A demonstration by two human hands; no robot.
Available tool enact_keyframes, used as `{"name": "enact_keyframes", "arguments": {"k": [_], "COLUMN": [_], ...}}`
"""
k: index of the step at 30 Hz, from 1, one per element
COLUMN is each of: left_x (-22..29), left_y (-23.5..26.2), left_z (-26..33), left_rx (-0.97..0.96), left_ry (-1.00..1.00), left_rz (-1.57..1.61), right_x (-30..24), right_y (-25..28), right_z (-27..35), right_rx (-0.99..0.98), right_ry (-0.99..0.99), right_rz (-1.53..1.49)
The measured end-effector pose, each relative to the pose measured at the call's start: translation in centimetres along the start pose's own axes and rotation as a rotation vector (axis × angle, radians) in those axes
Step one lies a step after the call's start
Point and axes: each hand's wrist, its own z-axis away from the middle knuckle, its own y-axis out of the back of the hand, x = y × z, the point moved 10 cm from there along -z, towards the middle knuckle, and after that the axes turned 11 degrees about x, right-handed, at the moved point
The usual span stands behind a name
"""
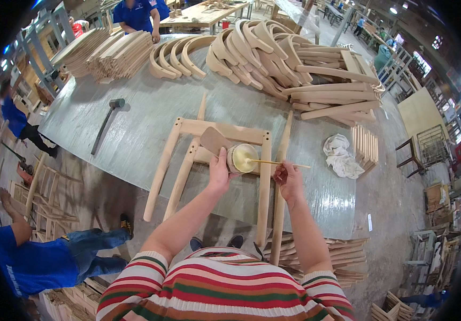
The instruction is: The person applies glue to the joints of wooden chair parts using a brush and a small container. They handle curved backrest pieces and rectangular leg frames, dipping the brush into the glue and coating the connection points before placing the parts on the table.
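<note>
My left hand (pixel 221 170) is wrapped round a clear cup of pale yellow liquid (pixel 241 157), tilted over the wooden frames. A flat brown paddle-shaped piece (pixel 214 140) juts out beside the cup; whether it is joined to the cup I cannot tell. In my right hand (pixel 289 181) a thin stick (pixel 278 162) is pinched, its far end dipping into the liquid. Below the hands, wooden chair-leg frames (pixel 192 127) lie on the grey table, legs pointing toward me. One long tapered leg (pixel 279 214) lies just under my right hand.
The metal-topped table (pixel 134 101) carries a black mallet (pixel 109 120) at left. Curved wooden parts (pixel 257 51) and stacked slats (pixel 118 53) line its far side. A white cloth (pixel 342 155) lies at right by small wooden strips (pixel 365 144). People in blue stand nearby, one at lower left (pixel 43 262).
</note>
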Motion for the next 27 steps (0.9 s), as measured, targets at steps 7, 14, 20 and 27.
{"name": "enact_keyframes", "arguments": {"k": [7,14,20,27], "left_x": [-4.4,-8.0,-9.0,-9.2], "left_y": [-2.9,-1.6,2.0,5.3], "left_z": [-1.7,-3.8,-2.9,-1.6], "left_rx": [0.120,0.105,0.151,0.201], "left_ry": [0.122,0.208,0.260,0.272], "left_rz": [-0.100,-0.012,0.039,0.047], "right_x": [-2.1,-11.4,-12.8,-12.4], "right_y": [2.0,-1.9,-6.6,-10.1], "right_z": [-3.3,-5.3,-5.6,-4.5], "right_rx": [0.009,-0.140,-0.117,-0.187], "right_ry": [0.093,0.636,0.953,1.199], "right_rz": [-0.030,0.342,0.815,1.053]}}
